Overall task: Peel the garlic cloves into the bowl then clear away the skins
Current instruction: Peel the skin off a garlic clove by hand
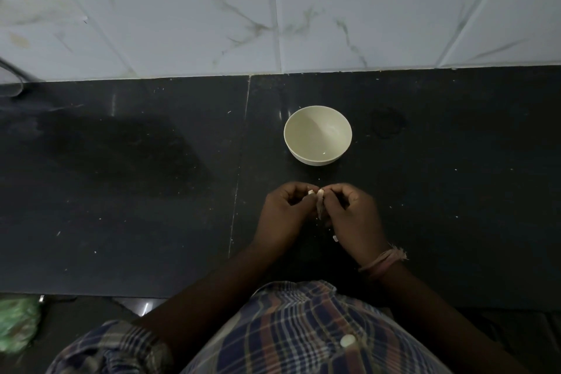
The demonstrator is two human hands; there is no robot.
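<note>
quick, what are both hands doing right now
Left hand: fingers curled, pinching the garlic clove.
Right hand: fingers curled, pinching the clove's loose skin.

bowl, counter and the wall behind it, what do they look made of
The bowl looks like smooth cream plastic or melamine, possibly glazed ceramic: an even colour with a soft sheen. The counter seems to be polished black stone, perhaps granite: dark, faintly reflective, with a straight seam between slabs. The wall is glossy white tile printed with grey marble veins, with grout lines between tiles.
</note>
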